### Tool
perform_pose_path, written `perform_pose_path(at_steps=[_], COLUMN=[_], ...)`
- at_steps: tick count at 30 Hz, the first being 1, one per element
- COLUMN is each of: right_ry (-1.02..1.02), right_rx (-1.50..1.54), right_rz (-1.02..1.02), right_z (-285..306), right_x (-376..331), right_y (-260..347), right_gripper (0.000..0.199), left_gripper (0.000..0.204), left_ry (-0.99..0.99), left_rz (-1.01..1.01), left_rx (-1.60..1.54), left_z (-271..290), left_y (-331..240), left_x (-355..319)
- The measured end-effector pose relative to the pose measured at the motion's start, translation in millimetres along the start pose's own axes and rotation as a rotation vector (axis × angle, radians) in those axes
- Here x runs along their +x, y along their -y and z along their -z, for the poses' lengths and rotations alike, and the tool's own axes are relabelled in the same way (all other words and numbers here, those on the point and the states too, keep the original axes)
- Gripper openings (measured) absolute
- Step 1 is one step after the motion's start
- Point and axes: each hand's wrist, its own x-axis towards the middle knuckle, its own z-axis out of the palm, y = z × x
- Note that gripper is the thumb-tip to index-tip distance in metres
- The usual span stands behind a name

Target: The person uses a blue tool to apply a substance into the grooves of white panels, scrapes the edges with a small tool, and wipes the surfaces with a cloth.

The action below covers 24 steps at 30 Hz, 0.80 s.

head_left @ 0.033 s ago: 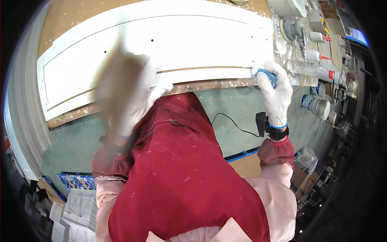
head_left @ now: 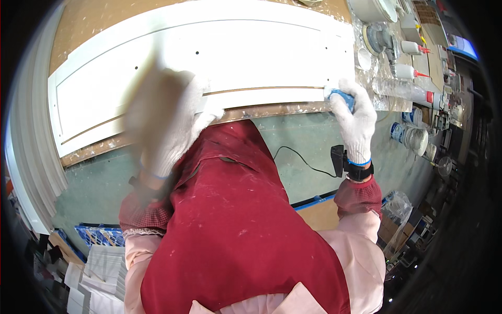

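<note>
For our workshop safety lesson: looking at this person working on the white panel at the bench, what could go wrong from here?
1. The left hand is motion-blurred over the white panel; a fast stroke might mark the painted face.
2. The right hand grips a blue tool at the panel's corner, where it could slip off the edge.
3. Squeeze bottles stand close beside that hand and might be knocked over.

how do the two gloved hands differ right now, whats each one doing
The left hand is motion-blurred, holding a blurred brownish pad-like thing over the white panel; the right hand is sharp. The right hand grips a small blue object at the panel's right end, and a black band circles its wrist. Both wear white knit gloves.
</note>
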Motion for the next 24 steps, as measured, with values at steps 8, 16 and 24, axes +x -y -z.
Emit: perform_pose_path(at_steps=[8, 16, 24], right_ry=[0.17, 0.327, 0.221], right_rx=[0.097, -0.171, -0.105], right_rz=[-0.067, 0.131, 0.077], right_z=[15.4, 3.0, 3.8], right_x=[19.7, 49.5, 50.5], right_y=[14.7, 25.3, 27.6], right_gripper=[0.028, 0.036, 0.032], left_gripper=[0.061, 0.062, 0.062], left_ry=[-0.042, -0.019, 0.008], left_rz=[-0.011, -0.039, -0.009], left_rx=[-0.025, 0.01, 0.033], left_z=[-4.3, -0.8, -3.0], left_y=[2.7, 3.6, 1.9], left_x=[-1.2, -0.7, -1.1])
